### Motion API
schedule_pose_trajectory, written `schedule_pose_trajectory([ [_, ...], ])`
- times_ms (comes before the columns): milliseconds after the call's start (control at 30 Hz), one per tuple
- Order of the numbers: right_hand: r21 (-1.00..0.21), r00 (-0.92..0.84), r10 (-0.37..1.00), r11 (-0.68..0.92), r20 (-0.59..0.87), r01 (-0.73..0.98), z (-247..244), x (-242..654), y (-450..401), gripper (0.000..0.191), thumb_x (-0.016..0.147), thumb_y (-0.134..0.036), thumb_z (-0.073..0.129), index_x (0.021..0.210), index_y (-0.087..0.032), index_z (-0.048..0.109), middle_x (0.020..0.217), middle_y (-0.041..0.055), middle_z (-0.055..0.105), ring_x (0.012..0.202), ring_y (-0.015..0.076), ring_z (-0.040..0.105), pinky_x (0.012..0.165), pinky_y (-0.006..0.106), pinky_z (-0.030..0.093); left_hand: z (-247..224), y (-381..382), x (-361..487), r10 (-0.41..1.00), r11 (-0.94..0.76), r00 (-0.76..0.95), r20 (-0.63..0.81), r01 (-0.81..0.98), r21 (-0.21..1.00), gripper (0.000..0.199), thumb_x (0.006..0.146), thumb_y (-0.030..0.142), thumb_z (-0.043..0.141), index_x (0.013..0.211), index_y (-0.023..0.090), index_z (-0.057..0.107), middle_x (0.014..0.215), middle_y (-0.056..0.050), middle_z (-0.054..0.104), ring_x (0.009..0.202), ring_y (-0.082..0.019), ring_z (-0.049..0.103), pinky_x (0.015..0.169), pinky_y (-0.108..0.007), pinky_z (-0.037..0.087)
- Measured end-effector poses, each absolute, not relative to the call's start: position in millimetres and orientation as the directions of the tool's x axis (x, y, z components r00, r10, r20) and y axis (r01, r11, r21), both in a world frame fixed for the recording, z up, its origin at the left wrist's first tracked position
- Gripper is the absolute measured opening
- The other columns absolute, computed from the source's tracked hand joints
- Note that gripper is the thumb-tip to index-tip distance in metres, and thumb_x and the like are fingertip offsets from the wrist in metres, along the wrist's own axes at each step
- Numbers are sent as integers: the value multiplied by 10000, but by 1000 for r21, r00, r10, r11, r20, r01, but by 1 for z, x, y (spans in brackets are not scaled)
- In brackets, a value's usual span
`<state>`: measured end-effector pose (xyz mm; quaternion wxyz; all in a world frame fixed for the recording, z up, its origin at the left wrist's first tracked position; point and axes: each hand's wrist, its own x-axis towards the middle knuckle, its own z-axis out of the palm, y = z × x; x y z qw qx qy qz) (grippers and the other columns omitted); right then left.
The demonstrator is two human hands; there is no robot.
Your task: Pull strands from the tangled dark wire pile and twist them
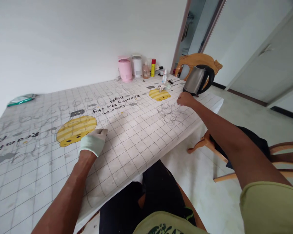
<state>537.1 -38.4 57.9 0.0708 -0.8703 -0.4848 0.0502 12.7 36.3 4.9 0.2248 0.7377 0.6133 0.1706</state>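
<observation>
My left hand (94, 142), in a pale white-green glove, rests on the tablecloth with its fingers curled closed, beside a printed yellow striped bear (76, 130). Whatever those fingers hold, if anything, is hidden. My right hand (185, 99) is bare and reaches to the far right part of the table, fingers pinched together. It is at the edge of a loose tangle of thin dark strands (169, 114); too small to tell is what lies in the pinch. Just behind that hand is a steel kettle (194, 79) with a black handle. Faint thin loops (42, 118) lie in rows across the cloth.
Along the wall stand a pink canister (125, 70), a white canister (137, 66), a bottle (146, 71) and a red-yellow spray can (153, 68). A small white bottle (164, 76) is nearer. A green packet (21, 99) lies far left. Wooden chairs (197, 60) flank the table's right side.
</observation>
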Motion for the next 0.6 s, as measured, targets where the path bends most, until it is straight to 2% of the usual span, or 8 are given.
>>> schedule_pose_trajectory([
  [67,-144,483,873,-471,64,870,68,534,-38,192,897,-155,642,1041,-104,758,1072,198,773,1051,322,699,878,355,541,8,33,14,979,-160,202,-34,857,491,332,877,498,486,750,280,702,859,-99,785,912,-372,717,836,-443,484],
  [133,-67,402,909,-397,112,915,75,530,-36,227,925,-157,620,1118,-119,733,1189,206,748,1152,344,657,957,383,501,10,32,15,976,-172,215,-35,861,479,348,883,501,465,772,279,709,897,-102,791,921,-369,719,837,-440,486],
  [267,149,164,986,-166,26,975,80,527,-29,206,964,-160,581,1123,-150,710,1224,180,721,1142,321,642,963,385,459,9,33,14,977,-162,211,-43,852,499,364,898,506,451,847,282,733,952,-97,803,945,-358,723,861,-441,486],
  [367,175,80,994,-67,-68,982,82,529,-23,174,934,-123,595,1047,-162,722,1202,154,713,1122,299,636,932,360,443,8,34,13,976,-156,209,-52,852,500,376,907,514,451,879,281,745,951,-98,806,951,-354,722,863,-436,481],
  [467,194,90,989,-65,-120,979,84,533,-17,156,893,-108,620,980,-165,737,1172,136,712,1099,286,625,905,348,441,8,34,14,970,-175,233,-65,863,474,393,920,513,444,893,273,755,953,-102,802,947,-353,713,850,-423,472],
  [600,268,59,977,-3,-203,963,84,534,-10,159,858,-78,622,932,-137,751,1105,150,716,1043,282,627,881,365,454,11,33,15,964,-189,249,-91,885,426,419,948,493,432,1015,260,774,1049,-108,797,991,-352,701,857,-404,460],
])
